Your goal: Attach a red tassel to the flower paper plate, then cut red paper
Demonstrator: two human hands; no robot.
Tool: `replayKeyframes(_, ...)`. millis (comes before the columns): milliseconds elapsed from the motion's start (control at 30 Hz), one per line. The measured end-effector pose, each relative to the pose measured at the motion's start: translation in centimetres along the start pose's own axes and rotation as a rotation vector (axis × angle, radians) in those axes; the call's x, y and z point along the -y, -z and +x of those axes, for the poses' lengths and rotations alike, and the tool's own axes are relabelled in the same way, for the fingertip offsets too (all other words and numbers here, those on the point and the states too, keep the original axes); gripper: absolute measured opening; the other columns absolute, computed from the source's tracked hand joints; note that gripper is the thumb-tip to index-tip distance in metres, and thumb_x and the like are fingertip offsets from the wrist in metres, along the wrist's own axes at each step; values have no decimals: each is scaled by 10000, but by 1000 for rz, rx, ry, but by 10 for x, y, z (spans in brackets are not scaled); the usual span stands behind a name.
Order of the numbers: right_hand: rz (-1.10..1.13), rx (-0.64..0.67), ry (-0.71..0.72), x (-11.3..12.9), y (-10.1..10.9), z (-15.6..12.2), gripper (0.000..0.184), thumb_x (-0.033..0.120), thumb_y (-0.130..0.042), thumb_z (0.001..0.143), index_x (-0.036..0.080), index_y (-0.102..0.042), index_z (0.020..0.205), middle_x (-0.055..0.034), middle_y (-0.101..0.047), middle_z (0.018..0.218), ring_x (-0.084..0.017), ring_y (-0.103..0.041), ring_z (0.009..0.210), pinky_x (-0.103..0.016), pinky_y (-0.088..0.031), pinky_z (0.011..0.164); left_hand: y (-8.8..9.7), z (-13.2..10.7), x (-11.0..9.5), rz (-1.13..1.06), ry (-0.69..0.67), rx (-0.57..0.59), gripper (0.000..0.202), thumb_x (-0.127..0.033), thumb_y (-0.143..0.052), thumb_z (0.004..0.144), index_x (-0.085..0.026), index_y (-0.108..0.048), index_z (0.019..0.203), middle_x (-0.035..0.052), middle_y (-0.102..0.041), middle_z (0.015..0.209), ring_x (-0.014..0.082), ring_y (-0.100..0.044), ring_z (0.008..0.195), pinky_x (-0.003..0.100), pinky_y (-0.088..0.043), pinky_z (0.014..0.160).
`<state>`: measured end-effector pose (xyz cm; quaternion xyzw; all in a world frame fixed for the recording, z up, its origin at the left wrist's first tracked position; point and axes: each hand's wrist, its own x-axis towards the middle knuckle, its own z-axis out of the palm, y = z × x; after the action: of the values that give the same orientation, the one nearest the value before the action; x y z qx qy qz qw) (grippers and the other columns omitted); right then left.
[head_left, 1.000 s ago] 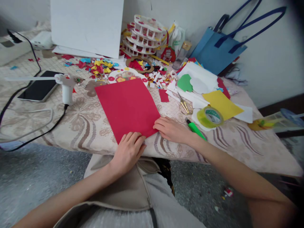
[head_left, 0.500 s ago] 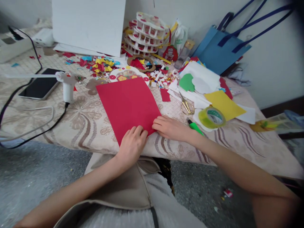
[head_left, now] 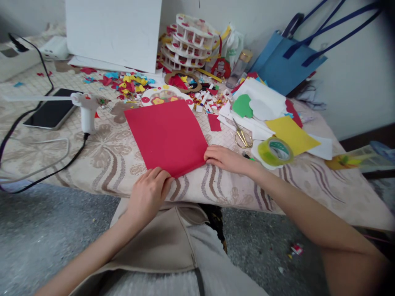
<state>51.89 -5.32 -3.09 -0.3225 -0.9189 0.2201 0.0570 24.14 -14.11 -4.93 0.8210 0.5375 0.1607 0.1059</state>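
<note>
A red sheet of paper [head_left: 166, 137] lies at an angle near the table's front edge, its near edge looking folded or rolled over in a narrow strip. At the sheet's near left corner, my left hand [head_left: 151, 187] presses with curled fingers on the paper. My right hand [head_left: 224, 158] is closed on the near right corner, fingertips on the edge. Its thumb is mostly hidden. Just right of that hand, a green-handled cutter or pen [head_left: 247, 156] is largely covered by my forearm. Gold-handled scissors [head_left: 242, 135] lie beyond it.
A roll of clear yellowish tape [head_left: 275, 152] and yellow paper [head_left: 291, 133] lie at right. A white glue gun [head_left: 88, 113] and a phone [head_left: 52, 109] are at left. Paper scraps [head_left: 132, 84], a tiered white model [head_left: 191, 43] and a blue bag [head_left: 286, 61] stand behind.
My left hand has slid left to the near left corner, uncovering the sheet's near edge. My right hand has shifted slightly right and up, covering more of the green-handled tool.
</note>
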Motion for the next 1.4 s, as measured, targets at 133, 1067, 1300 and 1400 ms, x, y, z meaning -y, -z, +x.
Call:
replayKeyframes(133,75,-43,-54,-7,-2,-2,210,273,-443,983,197,-529,808,-35,-549,829,-182,-520,819,-302,-394,758,3,-10,10,-41,21,-32,222,-261,-442,960,-163,-583,819,65,-594,824,231,-555,790,356,-440,734)
replayKeyframes(1067,-146,-396,-344,9,-37,3,195,282,-464,955,224,-456,770,-64,-550,816,-231,-501,826,-361,-412,785,11,-10,20,46,77,-18,319,-310,-403,949,-192,-515,675,65,-548,773,221,-541,781,349,-434,705)
replayKeyframes(1300,-105,-420,-326,5,-39,2,191,301,-472,952,229,-455,776,-56,-547,814,-227,-502,820,-359,-409,779,12,-7,22,37,83,15,306,-304,-456,921,-195,-484,636,63,-549,775,218,-529,755,349,-428,690)
replayKeyframes(1400,-104,-422,-336,5,-40,1,202,308,-473,955,229,-443,771,-55,-540,815,-226,-502,821,-352,-407,772,12,-7,25,19,73,24,306,-302,-455,923,-196,-480,636,53,-535,766,210,-529,753,336,-419,690)
